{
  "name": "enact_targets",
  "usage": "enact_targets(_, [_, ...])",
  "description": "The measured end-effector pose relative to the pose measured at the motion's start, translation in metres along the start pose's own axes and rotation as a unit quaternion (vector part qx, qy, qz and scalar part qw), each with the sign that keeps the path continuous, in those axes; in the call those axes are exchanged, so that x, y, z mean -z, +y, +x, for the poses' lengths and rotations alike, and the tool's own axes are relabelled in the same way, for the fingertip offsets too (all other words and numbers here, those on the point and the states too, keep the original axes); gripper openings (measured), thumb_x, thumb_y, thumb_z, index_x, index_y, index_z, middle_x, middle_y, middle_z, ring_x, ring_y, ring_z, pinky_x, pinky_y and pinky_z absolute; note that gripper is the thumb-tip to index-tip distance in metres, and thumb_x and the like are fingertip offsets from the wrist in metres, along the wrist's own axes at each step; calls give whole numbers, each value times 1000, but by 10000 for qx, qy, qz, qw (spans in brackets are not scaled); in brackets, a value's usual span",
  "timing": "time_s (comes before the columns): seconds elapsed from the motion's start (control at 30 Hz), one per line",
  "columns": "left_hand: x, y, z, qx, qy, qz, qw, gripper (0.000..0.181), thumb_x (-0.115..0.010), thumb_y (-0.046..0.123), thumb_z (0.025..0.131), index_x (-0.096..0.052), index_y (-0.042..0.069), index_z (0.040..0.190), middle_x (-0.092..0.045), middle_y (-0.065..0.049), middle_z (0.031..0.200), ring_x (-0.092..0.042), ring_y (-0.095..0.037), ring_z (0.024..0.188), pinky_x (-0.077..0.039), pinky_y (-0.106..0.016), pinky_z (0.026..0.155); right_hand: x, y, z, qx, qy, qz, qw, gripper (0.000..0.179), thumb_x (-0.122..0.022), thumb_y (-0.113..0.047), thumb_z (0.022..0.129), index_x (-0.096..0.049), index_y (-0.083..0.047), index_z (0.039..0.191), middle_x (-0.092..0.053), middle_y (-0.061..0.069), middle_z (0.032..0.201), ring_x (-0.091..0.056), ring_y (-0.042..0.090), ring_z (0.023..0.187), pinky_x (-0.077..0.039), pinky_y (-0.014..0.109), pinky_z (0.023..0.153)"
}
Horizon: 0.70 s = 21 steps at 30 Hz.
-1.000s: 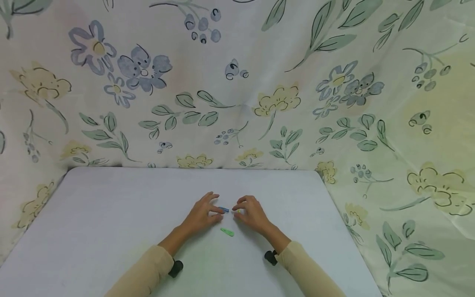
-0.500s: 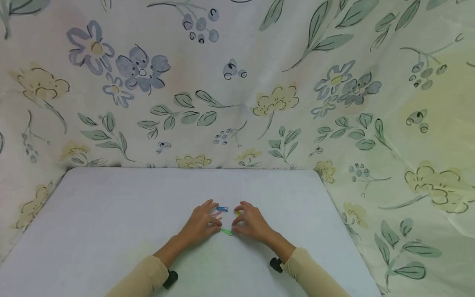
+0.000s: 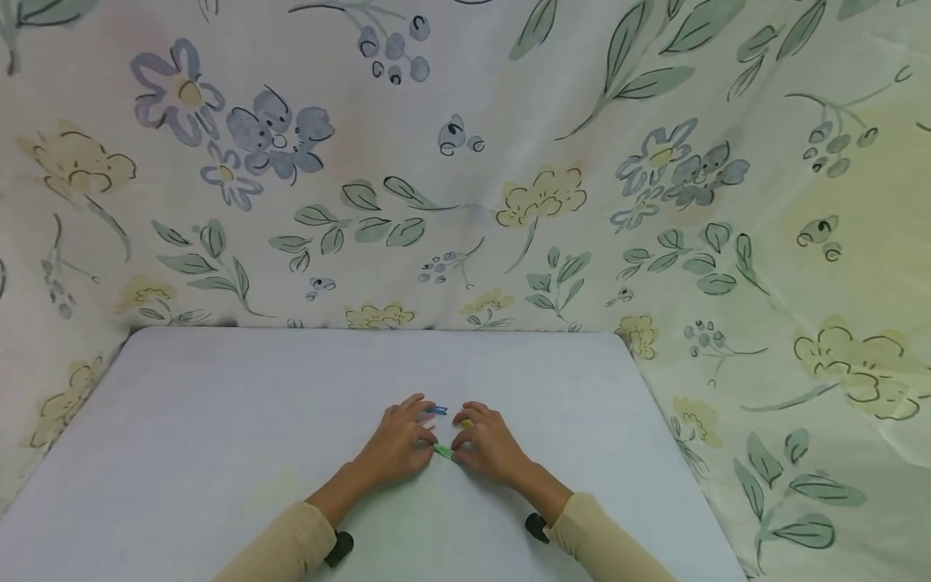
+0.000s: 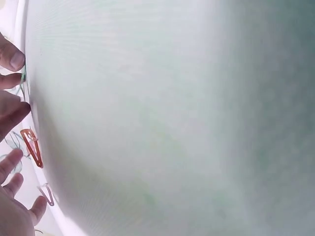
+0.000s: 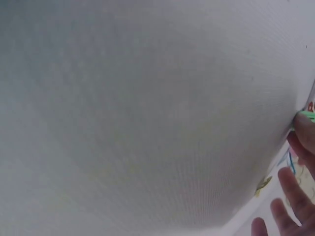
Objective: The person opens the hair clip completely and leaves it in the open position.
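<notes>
A green snap hair clip [image 3: 443, 451] spans the small gap between the two hands. Its left end is pinched by thumb and index finger of my left hand [image 3: 398, 440], its right end by those of my right hand [image 3: 489, 443]. Beyond the left fingertips lies a blue hair clip [image 3: 438, 411]. A pink hair clip [image 4: 47, 194] and an orange-red hair clip [image 4: 32, 147] appear beside the left fingers in the left wrist view. Under the right hand's outer fingers is a yellow hair clip [image 5: 263, 185], partly covered in the head view.
The white tabletop [image 3: 240, 404] stretches out around both hands. A floral cloth [image 3: 465, 226] hangs behind its far edge and along the sides. Black wrist cameras sit by both beige sleeves [image 3: 280, 543].
Both hands have drawn back towards the person, from beside the blue and yellow clips to the green one. Their fingertips have closed on its two ends.
</notes>
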<state>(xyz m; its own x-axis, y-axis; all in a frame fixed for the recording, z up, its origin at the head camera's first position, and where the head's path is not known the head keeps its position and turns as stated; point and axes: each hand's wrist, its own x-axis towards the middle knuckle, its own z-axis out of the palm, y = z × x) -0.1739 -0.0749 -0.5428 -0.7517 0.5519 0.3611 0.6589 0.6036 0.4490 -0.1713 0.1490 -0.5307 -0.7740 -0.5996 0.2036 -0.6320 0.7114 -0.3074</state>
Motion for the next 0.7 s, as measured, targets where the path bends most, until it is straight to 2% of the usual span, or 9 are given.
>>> enact_targets(0.2, [-2,3,1,198,20,-496,9986,7,-75,14,82,-80,10,83,-61,-19,131,-42,-48,135,-36,-69,100,-1,0,-2,19,38,49,10000,6,-83,-19,81,-80,-15,84,-66,5,116,-49,31,130,-40,51,103])
enact_targets(0.47, [1,4,2,354,-160,-584,9975,4,-77,14,83,-79,11,80,-58,-19,134,-38,-48,138,-32,-68,104,0,-1,-3,84,99,-41,9999,6,-83,-20,80,-80,-17,83,-66,3,114,-49,30,129,-41,50,102])
enact_targets(0.7, [1,5,2,517,-304,-932,9938,4,-77,11,84,-78,12,80,-56,-20,137,-32,-49,140,-28,-70,106,-1,0,-3,126,-14,-170,9998,4,-83,-19,81,-80,-19,83,-66,0,117,-48,25,131,-41,47,104])
